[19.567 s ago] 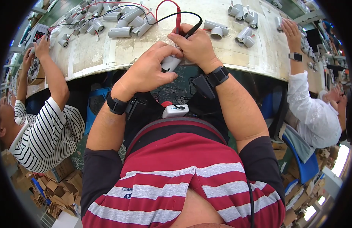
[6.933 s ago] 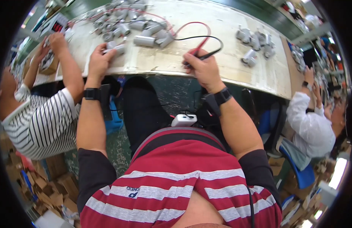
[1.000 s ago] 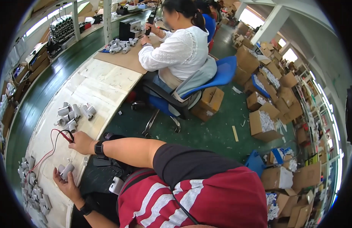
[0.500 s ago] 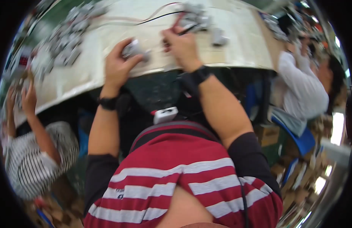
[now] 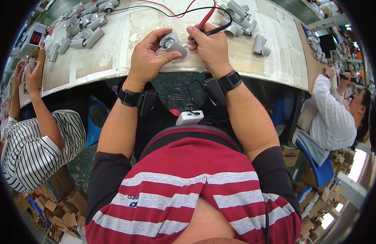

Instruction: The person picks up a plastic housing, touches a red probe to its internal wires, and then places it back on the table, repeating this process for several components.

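Observation:
My left hand (image 5: 146, 59) grips a grey, round plastic housing (image 5: 176, 46) between thumb and fingers, its open end tilted up and showing small parts inside. My right hand (image 5: 212, 49) is closed around two test probes, a red test probe (image 5: 207, 18) and a black test probe (image 5: 218, 29). Their tips come down beside the housing, close to a small white connector (image 5: 186, 45). Whether the tips touch it is too small to tell. Both hands are just above the table's near edge.
Grey housings (image 5: 90, 36) lie heaped at the table's left, and another pile (image 5: 240, 16) sits beyond my right hand. One housing (image 5: 260, 45) lies apart at right. Probe leads (image 5: 155, 9) cross the table (image 5: 106, 61). People work on both sides; a meter (image 5: 33, 37) stands far left.
My hands have come closer together, the left one moving right with the housing. The probe tips are now beside the housing. The view has shifted and become sharper.

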A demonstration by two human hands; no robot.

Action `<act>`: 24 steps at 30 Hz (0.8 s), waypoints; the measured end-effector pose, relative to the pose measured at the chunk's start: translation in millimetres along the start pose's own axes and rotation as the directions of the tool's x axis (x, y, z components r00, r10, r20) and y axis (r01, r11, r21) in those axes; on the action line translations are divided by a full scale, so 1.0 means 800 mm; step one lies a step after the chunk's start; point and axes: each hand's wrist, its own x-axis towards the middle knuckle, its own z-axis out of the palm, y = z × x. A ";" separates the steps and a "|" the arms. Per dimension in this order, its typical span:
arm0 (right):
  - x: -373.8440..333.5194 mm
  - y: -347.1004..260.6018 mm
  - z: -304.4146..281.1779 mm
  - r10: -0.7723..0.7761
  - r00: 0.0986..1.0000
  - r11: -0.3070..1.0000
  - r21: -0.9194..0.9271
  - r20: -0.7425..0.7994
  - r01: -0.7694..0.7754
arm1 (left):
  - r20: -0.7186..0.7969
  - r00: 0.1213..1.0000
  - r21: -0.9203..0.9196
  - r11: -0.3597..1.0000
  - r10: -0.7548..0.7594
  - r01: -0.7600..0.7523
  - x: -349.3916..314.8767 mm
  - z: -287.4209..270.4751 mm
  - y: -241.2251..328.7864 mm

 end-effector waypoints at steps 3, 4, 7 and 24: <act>0.000 -0.001 0.002 0.004 1.000 1.000 -0.026 -0.006 -0.004 | 0.012 1.000 0.015 1.000 0.007 -0.007 0.000 0.001 0.000; 0.000 -0.001 0.003 0.003 1.000 1.000 -0.027 -0.004 -0.003 | 0.009 1.000 0.015 1.000 0.008 -0.008 0.000 0.001 0.000; 0.000 0.002 0.006 0.023 1.000 0.999 -0.037 0.012 -0.022 | 0.016 1.000 0.011 1.000 0.005 -0.005 0.000 0.002 0.002; -0.004 0.011 0.004 -0.101 0.995 0.971 -0.219 0.007 0.100 | 0.036 0.999 0.032 0.999 0.004 -0.005 -0.002 0.004 0.002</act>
